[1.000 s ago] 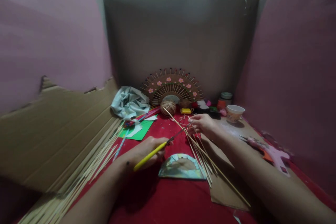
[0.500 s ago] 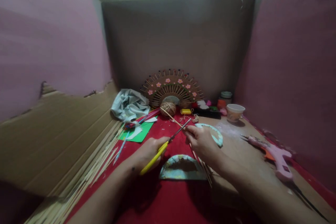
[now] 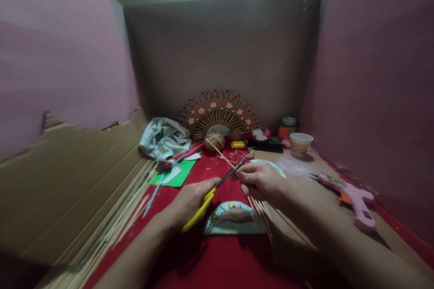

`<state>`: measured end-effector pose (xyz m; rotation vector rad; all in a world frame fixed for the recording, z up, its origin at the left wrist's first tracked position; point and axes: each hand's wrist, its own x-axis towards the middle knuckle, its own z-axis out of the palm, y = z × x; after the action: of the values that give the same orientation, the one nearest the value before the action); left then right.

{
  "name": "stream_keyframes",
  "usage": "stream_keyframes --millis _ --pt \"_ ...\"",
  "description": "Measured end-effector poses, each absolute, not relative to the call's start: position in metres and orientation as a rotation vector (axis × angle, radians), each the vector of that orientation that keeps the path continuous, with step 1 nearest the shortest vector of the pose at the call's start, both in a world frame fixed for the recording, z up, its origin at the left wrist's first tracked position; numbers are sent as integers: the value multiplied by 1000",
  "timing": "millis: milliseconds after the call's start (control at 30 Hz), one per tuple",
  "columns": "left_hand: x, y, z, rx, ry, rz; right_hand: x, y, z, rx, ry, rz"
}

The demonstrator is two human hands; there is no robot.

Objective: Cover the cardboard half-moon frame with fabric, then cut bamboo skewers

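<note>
My left hand (image 3: 190, 199) grips yellow-handled scissors (image 3: 214, 189), their dark blades pointing up and right across a thin bamboo stick (image 3: 219, 154). My right hand (image 3: 261, 181) is closed in a pinch on that stick just right of the blades. Several more sticks (image 3: 262, 216) lie under my right wrist on a brown cardboard piece. A half-round painted paper piece (image 3: 233, 219) lies on the red cloth (image 3: 217, 257) just in front of both hands.
A finished stick fan (image 3: 219, 113) leans on the back wall, with a twine ball (image 3: 213, 141), a crumpled cloth (image 3: 164, 137), a cup (image 3: 300, 143) and small jars beside it. A pink glue gun (image 3: 352, 198) lies right. Long sticks (image 3: 111, 230) and green paper (image 3: 176, 174) lie left.
My right hand has drawn back from the stick bundle with one stick, bringing it to the scissor blades. An arc-shaped paper piece behind that hand has come into view.
</note>
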<state>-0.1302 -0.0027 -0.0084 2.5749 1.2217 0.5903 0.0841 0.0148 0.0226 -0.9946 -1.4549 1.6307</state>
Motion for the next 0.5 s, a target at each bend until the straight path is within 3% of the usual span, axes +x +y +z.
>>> stream_keyframes --millis 167,267,333,500 --pt "-132 -4 -12 2636 1315 546 92 19 22 -817 -1394 1900" --pt "-132 -4 -11 2629 1386 438 89 17 24 -897 -1422 1829" --pt "-132 -3 -10 2619 1441 376 85 13 22 -1050 -1533 1580" --pt "-132 -1 -11 2563 1540 316 76 4 12 -1123 -1847 546"
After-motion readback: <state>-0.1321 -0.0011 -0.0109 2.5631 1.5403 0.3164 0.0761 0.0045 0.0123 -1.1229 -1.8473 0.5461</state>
